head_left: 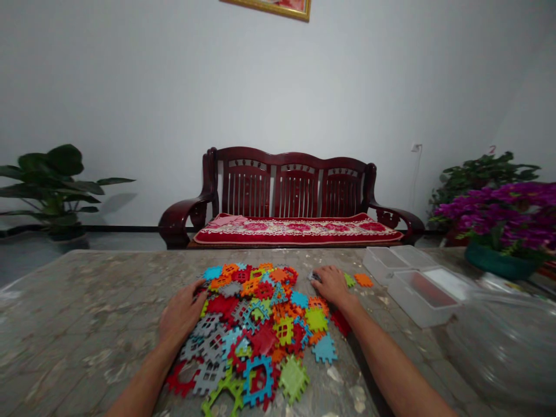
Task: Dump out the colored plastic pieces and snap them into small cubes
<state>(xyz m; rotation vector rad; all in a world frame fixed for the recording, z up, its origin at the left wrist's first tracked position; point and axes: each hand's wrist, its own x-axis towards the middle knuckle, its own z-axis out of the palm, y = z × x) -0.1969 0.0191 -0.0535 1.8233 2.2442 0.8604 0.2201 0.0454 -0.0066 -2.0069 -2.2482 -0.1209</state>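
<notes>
A loose pile of flat plastic interlocking building tiles (264, 336) with toothed edges lies on the table, in red, orange, blue, green and grey. Some tiles have window or round cut-outs. At the pile's left edge rests my left hand (181, 313), its thumb and fingers apart and touching the outer tiles; the fingertips are partly hidden. On the right side my right hand (332, 285) lies palm down with fingers stretched out, close against a grey tile (311, 277). Beyond it are a green tile (348, 280) and an orange tile (364, 280). A red tile (340, 322) lies beside my right wrist.
Clear plastic boxes (423, 295) stand on the table (87, 324) at right, with a transparent rounded container (508, 347) nearer me. Purple flowers (508, 217) in a teal pot are behind them. A wooden bench (295, 185) stands past the far edge, a leafy plant (56, 185) at left.
</notes>
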